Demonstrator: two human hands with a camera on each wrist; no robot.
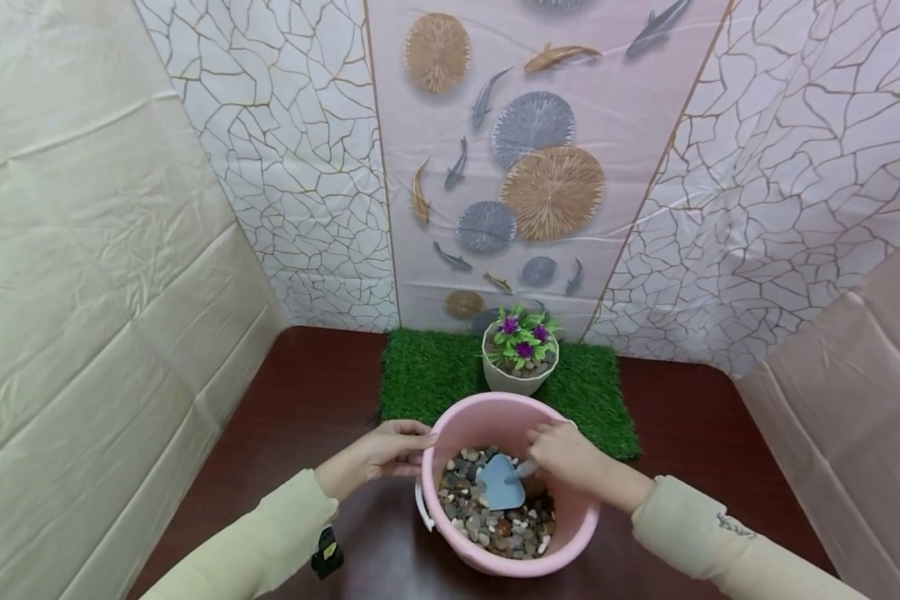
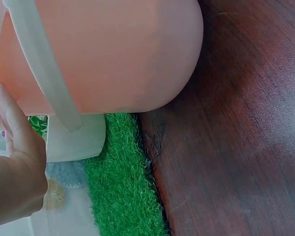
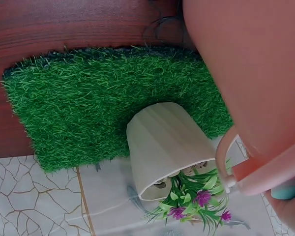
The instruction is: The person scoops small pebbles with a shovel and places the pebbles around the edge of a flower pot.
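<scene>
A pink bucket (image 1: pixel 510 568) stands on the table with pebbles (image 1: pixel 468 508) of mixed colours in its bottom. My left hand (image 1: pixel 382 450) holds the bucket's left rim, its fingers against the outer wall; the left wrist view shows that hand (image 2: pixel 19 162) beside the white bucket handle (image 2: pixel 44 64). Inside the bucket my right hand (image 1: pixel 570 454) grips the handle of a small blue hand shovel (image 1: pixel 501 485). The shovel's blade lies over the pebbles, tilted to the left. In the right wrist view the bucket wall covers most of the right hand.
Behind the bucket, a white flowerpot (image 1: pixel 516 383) with purple flowers (image 1: pixel 523 350) and stones stands on a green artificial grass mat (image 1: pixel 435 379). The dark red-brown table (image 1: pixel 307 392) reaches to patterned cloth walls (image 1: pixel 307 167). A small black object (image 1: pixel 327 554) is near the left sleeve.
</scene>
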